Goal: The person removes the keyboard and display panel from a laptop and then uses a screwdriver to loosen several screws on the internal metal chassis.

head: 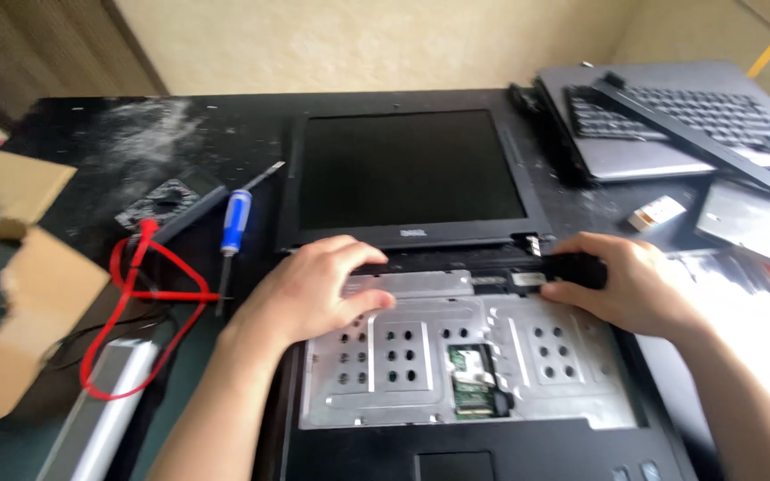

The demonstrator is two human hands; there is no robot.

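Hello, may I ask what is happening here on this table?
A person has an open black laptop with its keyboard removed, so the metal plate shows. The left hand and right hand press a black strip along the hinge edge. A blue screwdriver lies to the left.

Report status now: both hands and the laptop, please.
Left hand and right hand grip the black hinge strip. Open black laptop, keyboard off, metal plate bare. Blue-handled screwdriver lies apart.

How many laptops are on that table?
2. An opened black laptop lies flat under both hands, its keyboard removed and metal plate exposed; a grey laptop sits at the far right corner. Loose parts nearby may belong to others.
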